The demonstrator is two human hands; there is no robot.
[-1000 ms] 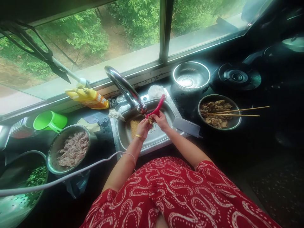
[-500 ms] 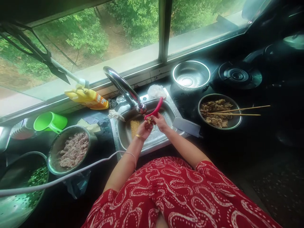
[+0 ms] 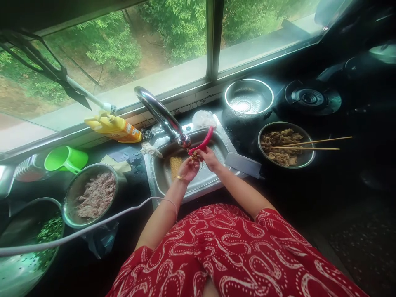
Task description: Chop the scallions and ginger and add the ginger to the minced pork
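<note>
While both hands meet over sink (image 3: 154,173) below tap (image 3: 161,113): left hand (image 3: 187,168) pinches small brown food piece (image 3: 194,156); right hand (image 3: 209,159) clamped on red tool (image 3: 202,143), tip at piece. Step, judged: trimming or cleaning piece. Next calls for steady pinch, short controlled strokes.
</note>
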